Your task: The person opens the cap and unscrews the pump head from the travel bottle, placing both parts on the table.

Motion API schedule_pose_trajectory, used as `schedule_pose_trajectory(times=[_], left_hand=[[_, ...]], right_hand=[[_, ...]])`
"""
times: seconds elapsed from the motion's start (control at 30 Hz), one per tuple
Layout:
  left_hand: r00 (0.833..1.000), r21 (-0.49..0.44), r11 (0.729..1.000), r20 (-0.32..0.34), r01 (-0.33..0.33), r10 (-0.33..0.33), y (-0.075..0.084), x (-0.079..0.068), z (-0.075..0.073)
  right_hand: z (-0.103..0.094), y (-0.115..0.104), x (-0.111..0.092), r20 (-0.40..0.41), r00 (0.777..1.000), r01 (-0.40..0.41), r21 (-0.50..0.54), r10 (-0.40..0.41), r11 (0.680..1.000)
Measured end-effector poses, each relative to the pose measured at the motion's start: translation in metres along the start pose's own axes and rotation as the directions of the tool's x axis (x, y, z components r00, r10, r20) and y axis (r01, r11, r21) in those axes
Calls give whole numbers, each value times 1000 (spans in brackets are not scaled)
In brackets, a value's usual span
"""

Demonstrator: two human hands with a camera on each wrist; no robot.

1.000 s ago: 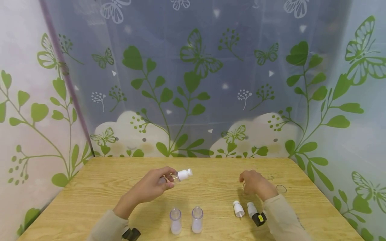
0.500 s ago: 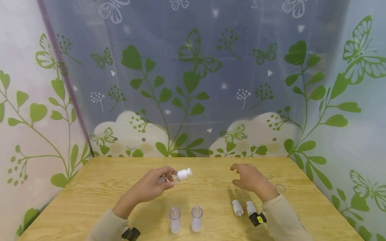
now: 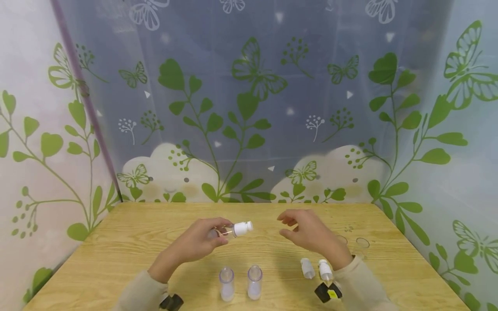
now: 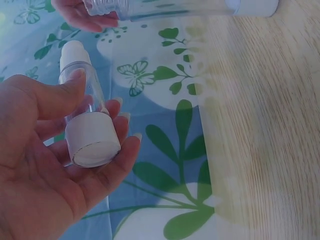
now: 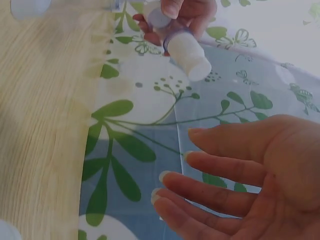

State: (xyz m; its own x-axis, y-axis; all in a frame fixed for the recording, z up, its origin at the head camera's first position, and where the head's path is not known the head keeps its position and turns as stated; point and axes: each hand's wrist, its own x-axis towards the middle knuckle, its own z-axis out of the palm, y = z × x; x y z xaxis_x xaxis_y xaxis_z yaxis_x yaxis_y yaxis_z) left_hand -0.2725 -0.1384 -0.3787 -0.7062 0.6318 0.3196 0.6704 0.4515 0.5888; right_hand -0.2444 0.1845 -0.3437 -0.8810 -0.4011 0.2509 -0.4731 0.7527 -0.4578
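Observation:
My left hand point(image 3: 198, 242) grips a small clear pump bottle point(image 4: 94, 135) with a white base and a white pump head point(image 3: 243, 228), tilted with the head toward the right. The thumb lies along its clear wall and the fingers support it from beneath. To the right, my right hand point(image 3: 305, 231) hovers above the table with fingers spread and loosely bent, nothing between them. In the right wrist view its fingers point(image 5: 215, 192) point toward the bottle. Two open clear bottles point(image 3: 227, 284) point(image 3: 254, 283) stand upright near the front.
Two white pump heads point(image 3: 307, 268) point(image 3: 325, 270) sit on the wooden table point(image 3: 155, 220) by the right wrist. Behind the right forearm stand clear caps point(image 3: 362, 243) with thin round rims. A patterned curtain point(image 3: 249, 129) closes off the back and sides.
My right hand has lifted away from the clear caps at the right and moved left toward the bottle. My left hand, still holding the bottle, has shifted slightly right.

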Motion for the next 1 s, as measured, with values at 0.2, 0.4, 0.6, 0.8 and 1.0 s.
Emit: schedule_pose_trajectory(times=[0.2, 0.4, 0.6, 0.8, 1.0], left_hand=[[1000, 12, 1000, 6, -10, 10, 5, 1, 2], [999, 30, 999, 6, -42, 42, 10, 3, 4], [999, 33, 999, 21, -33, 33, 12, 5, 9], [999, 28, 999, 38, -22, 21, 12, 6, 13], [998, 32, 999, 52, -42, 40, 13, 7, 16]], right_hand=[[7, -10, 1, 3, 999, 54, 54, -55, 997], [18, -18, 6, -10, 994, 105, 111, -105, 988], [31, -23, 10, -6, 988, 151, 193, -153, 969], [40, -25, 11, -2, 984, 173, 245, -178, 954], [44, -27, 13, -4, 982, 182, 251, -187, 951]])
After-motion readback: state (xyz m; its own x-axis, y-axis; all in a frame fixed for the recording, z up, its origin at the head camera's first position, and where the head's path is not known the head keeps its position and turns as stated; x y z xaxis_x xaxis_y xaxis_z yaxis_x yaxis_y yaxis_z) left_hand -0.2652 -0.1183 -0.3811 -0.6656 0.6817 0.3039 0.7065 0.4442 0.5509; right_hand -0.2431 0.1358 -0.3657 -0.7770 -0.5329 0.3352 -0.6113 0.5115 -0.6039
